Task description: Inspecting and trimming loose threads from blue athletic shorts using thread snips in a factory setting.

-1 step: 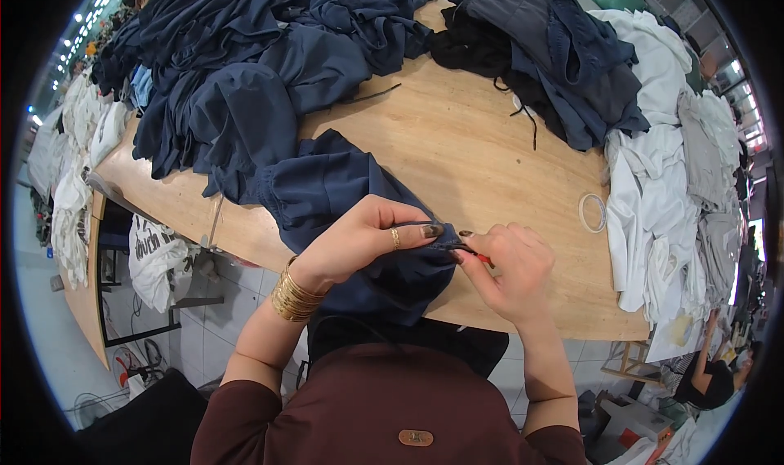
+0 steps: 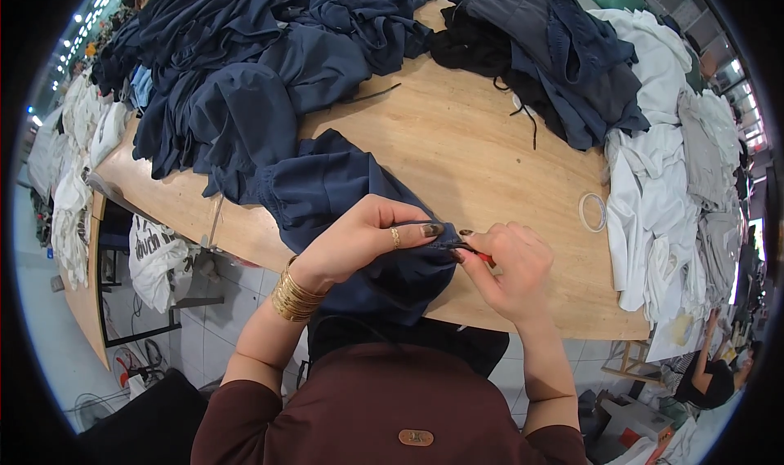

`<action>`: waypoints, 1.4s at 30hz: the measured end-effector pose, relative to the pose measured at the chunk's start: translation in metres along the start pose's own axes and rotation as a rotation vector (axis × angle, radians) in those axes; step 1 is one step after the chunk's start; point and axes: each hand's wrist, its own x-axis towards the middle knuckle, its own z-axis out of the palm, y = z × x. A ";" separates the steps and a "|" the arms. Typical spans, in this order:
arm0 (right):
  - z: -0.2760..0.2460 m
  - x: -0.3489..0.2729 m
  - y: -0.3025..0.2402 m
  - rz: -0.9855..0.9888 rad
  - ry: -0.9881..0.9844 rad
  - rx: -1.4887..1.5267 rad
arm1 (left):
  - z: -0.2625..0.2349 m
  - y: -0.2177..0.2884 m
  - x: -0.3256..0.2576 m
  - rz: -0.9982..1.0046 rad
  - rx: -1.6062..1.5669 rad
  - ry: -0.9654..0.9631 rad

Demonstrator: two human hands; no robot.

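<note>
A navy garment (image 2: 322,189) with a gathered elastic edge lies bunched at the table's near edge and hangs over it. My left hand (image 2: 355,238), wearing a ring and gold bangles, pinches one edge of this cloth between thumb and fingers. Close beside it, my right hand (image 2: 513,271) is closed around a small red-handled tool (image 2: 486,258). Its dark, thin tip meets the pinched cloth between both hands. Most of the tool is hidden by my fingers, so its exact kind does not show.
Heaps of navy clothes (image 2: 237,89) cover the table's far left. Dark garments (image 2: 555,65) with drawcords lie far right, beside white clothes (image 2: 641,195). A tape roll (image 2: 592,213) rests on the wooden table (image 2: 523,195). Another person (image 2: 706,375) is at the lower right.
</note>
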 end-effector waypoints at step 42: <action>0.090 0.025 -0.002 0.230 -0.313 0.616 | -0.042 -0.036 -0.035 0.310 0.786 0.646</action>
